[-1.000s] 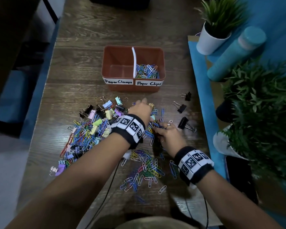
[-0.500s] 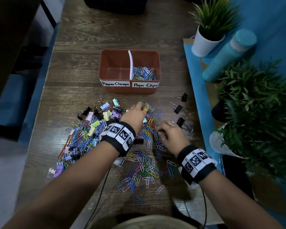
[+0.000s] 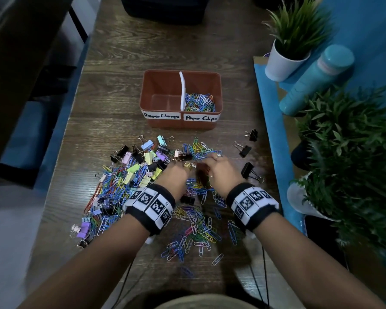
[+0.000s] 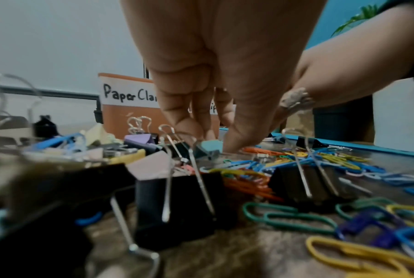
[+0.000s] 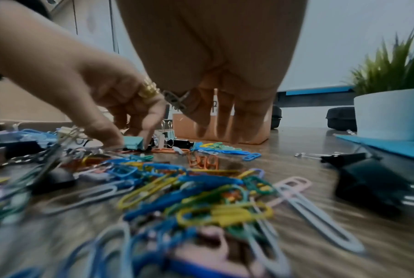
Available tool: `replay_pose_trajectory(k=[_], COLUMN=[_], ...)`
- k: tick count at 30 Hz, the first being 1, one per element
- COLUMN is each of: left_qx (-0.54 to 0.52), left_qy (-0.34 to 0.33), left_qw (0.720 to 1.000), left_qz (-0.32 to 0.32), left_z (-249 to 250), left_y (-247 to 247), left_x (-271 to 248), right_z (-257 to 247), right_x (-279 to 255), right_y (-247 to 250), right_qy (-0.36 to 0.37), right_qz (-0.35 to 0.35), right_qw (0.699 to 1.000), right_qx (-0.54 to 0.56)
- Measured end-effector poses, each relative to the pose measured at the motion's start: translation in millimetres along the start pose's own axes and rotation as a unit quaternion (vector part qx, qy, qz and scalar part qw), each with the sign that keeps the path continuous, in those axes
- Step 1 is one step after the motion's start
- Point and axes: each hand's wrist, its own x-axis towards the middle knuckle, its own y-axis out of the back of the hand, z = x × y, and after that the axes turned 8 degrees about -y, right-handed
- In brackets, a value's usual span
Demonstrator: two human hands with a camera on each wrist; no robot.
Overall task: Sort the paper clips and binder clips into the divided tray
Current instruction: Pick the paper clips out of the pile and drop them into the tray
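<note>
The brown divided tray (image 3: 181, 124) stands at mid-table. Its left part, labelled Paper Clamps, shows nothing inside; the right part holds paper clips (image 3: 200, 102). In front of it lies a mixed pile of coloured paper clips (image 3: 194, 228) and binder clips (image 3: 140, 161). My left hand (image 3: 183, 163) reaches down into the pile, thumb and fingers (image 5: 148, 135) pinching a teal binder clip (image 5: 133, 143) (image 4: 208, 148) that sits on the table. Close beside it my right hand (image 3: 212, 161) hovers with straight fingers (image 5: 237, 131) hanging just above the paper clips, holding nothing.
Three black binder clips (image 3: 243, 150) lie apart to the right of the pile. Along the right edge run a blue mat (image 3: 270, 130), a white potted plant (image 3: 283, 63), a teal bottle (image 3: 316, 79) and leafy plants (image 3: 354, 152). A black case (image 3: 165, 7) sits at the back.
My right hand has moved forward and left until it is next to my left hand. My left hand has drawn back a little and lowered its fingers onto the pile.
</note>
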Motion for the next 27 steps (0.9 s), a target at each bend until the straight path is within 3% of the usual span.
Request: replay_pose_trajectory(k=[3,6,11,16,20,27], left_qx=[0.021,0.059,0.121,0.118,0.118,0.116], left_qy=[-0.004,0.025,0.065,0.11,0.097,0.11], left_qw=[0.999,0.997,0.991,0.986,0.988,0.987], left_qz=[0.043,0.041,-0.001,0.043,0.027,0.006], left_z=[-3.3,-10.5,-17.6,0.0,7.0,-6.1], left_y=[1.7,4.8,14.2,21.4,14.0,13.1], left_x=[-7.2,-9.4,-5.5,4.3,8.4,-0.1], right_z=[-11.1,-15.1,-10.5,-14.6,-21.8,-1.3], right_x=[22.2,32.6,20.9,31.4,44.4,41.3], right_y=[-2.8,-3.6,4.1,16.6,10.8,5.3], right_qy=[0.021,0.007,-0.048,-0.028,0.029,-0.038], right_qz=[-0.044,-0.072,-0.001,0.052,-0.023,-0.013], right_qw=[0.998,0.997,0.996,0.997,0.996,0.993], right_qx=[0.026,-0.011,-0.08,-0.052,-0.081,-0.108])
